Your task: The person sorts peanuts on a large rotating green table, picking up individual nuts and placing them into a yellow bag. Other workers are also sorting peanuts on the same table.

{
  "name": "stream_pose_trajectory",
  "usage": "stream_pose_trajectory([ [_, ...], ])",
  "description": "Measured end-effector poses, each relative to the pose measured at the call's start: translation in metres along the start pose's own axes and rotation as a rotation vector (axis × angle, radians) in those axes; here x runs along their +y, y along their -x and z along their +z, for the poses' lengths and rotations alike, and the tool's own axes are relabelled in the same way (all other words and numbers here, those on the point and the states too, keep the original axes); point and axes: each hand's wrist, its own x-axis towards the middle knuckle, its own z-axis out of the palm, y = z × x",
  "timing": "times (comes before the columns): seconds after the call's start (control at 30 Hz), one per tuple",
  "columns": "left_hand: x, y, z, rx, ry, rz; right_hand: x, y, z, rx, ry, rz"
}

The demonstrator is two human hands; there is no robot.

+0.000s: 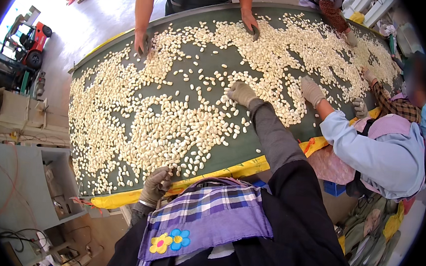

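Pale white beans (172, 130) lie spread over a dark green conveyor-like surface (240, 144). My right hand (242, 93), in a beige knit glove, reaches out over the middle and touches the beans with its fingers bent down. Its fingertips are hidden, so whether a bean is between them does not show. Close to my body, my left hand (156, 182) wears a similar glove and sits at the near edge beside the beans. Its fingers are curled, and what is inside them cannot be seen.
Yellow sheeting (247, 167) covers the near edge. Across from me a person's hands (141, 44) work in the beans. At my right, a co-worker's gloved hand (311, 90) is close to mine. A red forklift (34, 44) stands far left; a grey cabinet (16, 186) is nearer.
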Motion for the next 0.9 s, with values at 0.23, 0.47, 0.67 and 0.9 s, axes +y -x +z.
stream_pose_trajectory([
  [0.23, -0.011, -0.012, 0.006, -0.146, 0.039, -0.012, -0.008, -0.027, 0.008, 0.138, -0.449, -0.139],
  [0.47, -0.014, -0.011, 0.040, -0.061, 0.022, 0.022, -0.057, -0.045, 0.018, 0.161, 0.570, -0.050],
  [0.67, -0.018, -0.020, 0.064, -0.088, 0.003, 0.031, -0.016, -0.034, -0.002, -0.153, -0.267, -0.181],
  [0.9, -0.031, -0.026, 0.072, -0.063, 0.052, 0.003, 0.051, 0.064, -0.048, -0.055, -1.063, -0.144],
])
